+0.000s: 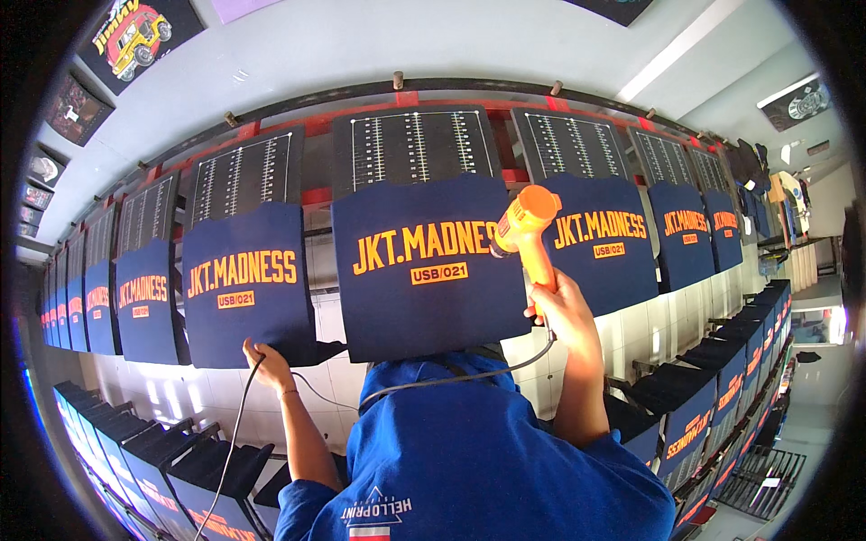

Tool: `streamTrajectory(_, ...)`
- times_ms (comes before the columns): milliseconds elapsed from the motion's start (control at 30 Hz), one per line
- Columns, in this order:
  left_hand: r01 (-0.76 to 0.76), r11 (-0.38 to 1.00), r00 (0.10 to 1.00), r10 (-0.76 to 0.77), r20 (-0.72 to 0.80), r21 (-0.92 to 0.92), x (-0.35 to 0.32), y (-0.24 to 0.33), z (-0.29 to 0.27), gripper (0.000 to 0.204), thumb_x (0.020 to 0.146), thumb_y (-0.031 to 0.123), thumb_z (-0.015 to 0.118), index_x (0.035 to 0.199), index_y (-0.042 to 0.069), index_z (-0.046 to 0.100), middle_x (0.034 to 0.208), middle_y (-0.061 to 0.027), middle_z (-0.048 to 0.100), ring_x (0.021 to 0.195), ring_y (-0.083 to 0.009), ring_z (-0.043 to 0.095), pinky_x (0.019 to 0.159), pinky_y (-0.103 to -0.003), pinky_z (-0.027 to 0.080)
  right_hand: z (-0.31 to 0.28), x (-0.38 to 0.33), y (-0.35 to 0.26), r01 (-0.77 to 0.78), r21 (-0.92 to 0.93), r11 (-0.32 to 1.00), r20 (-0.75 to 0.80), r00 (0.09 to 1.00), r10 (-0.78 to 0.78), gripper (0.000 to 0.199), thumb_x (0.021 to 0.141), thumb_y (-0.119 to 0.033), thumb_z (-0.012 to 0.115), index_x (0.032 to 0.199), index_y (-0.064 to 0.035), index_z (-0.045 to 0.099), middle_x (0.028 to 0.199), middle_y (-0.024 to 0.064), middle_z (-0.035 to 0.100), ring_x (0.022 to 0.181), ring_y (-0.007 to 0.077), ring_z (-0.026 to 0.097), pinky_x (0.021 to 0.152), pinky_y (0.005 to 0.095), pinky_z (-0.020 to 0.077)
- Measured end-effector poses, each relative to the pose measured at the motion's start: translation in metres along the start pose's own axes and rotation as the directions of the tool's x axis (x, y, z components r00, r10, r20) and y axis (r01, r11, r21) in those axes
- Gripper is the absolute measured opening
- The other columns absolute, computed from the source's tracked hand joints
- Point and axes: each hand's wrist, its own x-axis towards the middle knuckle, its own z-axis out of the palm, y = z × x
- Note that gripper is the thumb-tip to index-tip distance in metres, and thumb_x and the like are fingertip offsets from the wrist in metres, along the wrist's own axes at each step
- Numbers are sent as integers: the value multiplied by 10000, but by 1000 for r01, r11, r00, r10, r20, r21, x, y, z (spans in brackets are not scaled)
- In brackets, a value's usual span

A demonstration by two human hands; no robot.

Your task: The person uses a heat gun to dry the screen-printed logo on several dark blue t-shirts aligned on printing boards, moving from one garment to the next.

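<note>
Down at the left, the left hand is closed on a black cable, just below a navy printed shirt on its board. Further right, the right hand grips an orange heat gun, nozzle close to the middle navy shirt.

1. The right hand is raised at the end of a bare forearm that climbs steeply from the blue short sleeve; its fingers are wrapped tight around the handle of the orange heat gun, wrist slightly bent
2. The left hand sits lower and well to the left of the heat gun, on a bare forearm slanting up and leftward, fingers curled closed around a thin black cord
</note>
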Motion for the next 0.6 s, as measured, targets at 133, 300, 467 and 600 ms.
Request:
streamTrajectory(133,123,983,992,-124,0,134,0,20,-1,346,951,266,435,1236,124,568,1196,-148,637,999,-363,637,792,-458,498,19,-6,3,-40,52,998,163,986,31,250,925,-183,604,1090,-11,527,786,21,585,639,101,615,534,229,481)
streamTrajectory(300,126,990,992,-126,-14,65,3,23,-2,351,945,284,451,1260,162,547,1083,-165,668,866,-387,659,736,-497,494,49,-20,2,42,-30,999,101,994,-39,286,916,-155,617,1131,5,516,791,22,584,635,102,613,561,243,508)
streamTrajectory(467,109,994,994,-108,-34,29,2,25,-2,335,945,222,452,1216,73,580,1124,-164,654,965,-354,638,804,-445,488,40,-21,0,-74,-18,997,195,978,76,339,918,-154,617,1177,28,494,823,31,574,644,96,606,574,254,515)
streamTrajectory(600,1,1000,995,1,-100,22,2,15,5,347,953,270,446,1239,110,562,1136,-169,648,939,-375,642,771,-478,491,54,-27,1,7,-13,1000,121,993,-5,259,904,-116,592,1118,12,519,754,24,577,618,90,575,536,237,470)
